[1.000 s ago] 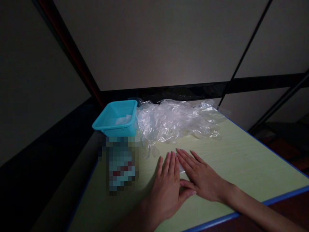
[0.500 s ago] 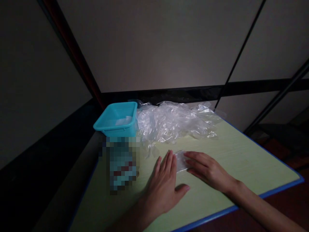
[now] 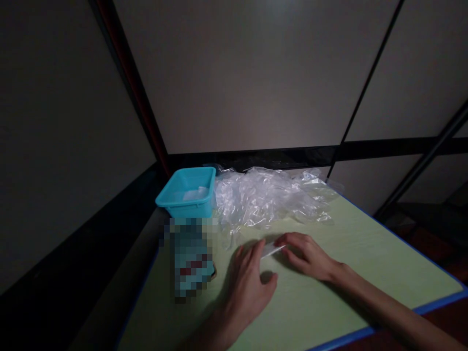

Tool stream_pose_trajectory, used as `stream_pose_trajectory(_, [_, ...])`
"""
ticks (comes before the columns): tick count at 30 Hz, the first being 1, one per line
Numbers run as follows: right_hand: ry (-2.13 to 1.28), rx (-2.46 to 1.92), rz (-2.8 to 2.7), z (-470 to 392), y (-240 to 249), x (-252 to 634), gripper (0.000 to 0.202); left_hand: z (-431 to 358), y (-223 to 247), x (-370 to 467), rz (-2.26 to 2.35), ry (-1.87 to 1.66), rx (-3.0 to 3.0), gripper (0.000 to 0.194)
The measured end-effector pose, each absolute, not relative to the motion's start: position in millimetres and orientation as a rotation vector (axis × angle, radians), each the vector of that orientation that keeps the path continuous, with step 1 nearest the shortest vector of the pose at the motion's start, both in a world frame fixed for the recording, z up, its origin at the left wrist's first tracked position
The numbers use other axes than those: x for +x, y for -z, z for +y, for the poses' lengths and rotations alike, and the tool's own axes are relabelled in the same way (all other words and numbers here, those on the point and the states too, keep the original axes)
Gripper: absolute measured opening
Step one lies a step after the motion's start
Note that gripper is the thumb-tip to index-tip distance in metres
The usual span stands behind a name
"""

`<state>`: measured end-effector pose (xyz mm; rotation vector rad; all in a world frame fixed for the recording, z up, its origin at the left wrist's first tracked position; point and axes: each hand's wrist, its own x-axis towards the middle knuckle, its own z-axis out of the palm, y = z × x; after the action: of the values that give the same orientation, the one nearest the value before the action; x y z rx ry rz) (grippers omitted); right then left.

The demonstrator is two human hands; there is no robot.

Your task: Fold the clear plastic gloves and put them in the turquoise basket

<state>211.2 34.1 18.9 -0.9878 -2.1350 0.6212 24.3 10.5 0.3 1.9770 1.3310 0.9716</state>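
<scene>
A small folded clear plastic bag [image 3: 272, 250] lies on the table between my two hands, as a narrow pale strip. My left hand [image 3: 248, 280] rests at the strip's left end, fingers stretched forward and thumb spread away. At the other end, my right hand [image 3: 307, 256] has its fingers bent over the bag, with the thumb low on the near side. The fingertips of both hands cover the bag's ends. Just beyond them spreads a crumpled heap of clear plastic bags [image 3: 270, 195].
A turquoise plastic basket [image 3: 190, 209] stands at the back left with some whitish folded pieces [image 3: 195, 194] inside. In front of it sits a pixelated object [image 3: 192, 261], perhaps a phone. The pale green table [image 3: 329, 312] has a blue edge; cabinet panels [image 3: 248, 87] rise behind.
The bag between my hands looks narrower than before. My right hand's fingers have curled more over it, and my left fingers have bent slightly. The whole view has shifted a little.
</scene>
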Motion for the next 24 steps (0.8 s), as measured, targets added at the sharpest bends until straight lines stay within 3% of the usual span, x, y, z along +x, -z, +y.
stream_pose_trajectory(4, [-0.882, -1.052, -1.832, 45.1, -20.4, 194.9, 0.020, 20.3, -5.0, 25.0, 1.250, -1.174, 1.450, 0.019])
stream_pose_trajectory(12, [-1.257, -0.926, -1.311, 41.4, -11.8, 179.1, 0.043, 28.3, -12.1, 26.4, 1.063, -1.166, 1.210, 0.026])
stream_pose_trajectory(18, [-1.191, -0.832, -1.319, 37.2, -10.8, 175.3, 0.024, 23.7, -17.1, 24.9, 0.968, -1.133, 1.041, 0.021])
stream_pose_trajectory(24, [-1.400, -0.751, -1.464, 38.5, -10.9, 185.9, 0.042, 23.7, -20.2, 21.7, 1.042, -1.077, 1.139, 0.018])
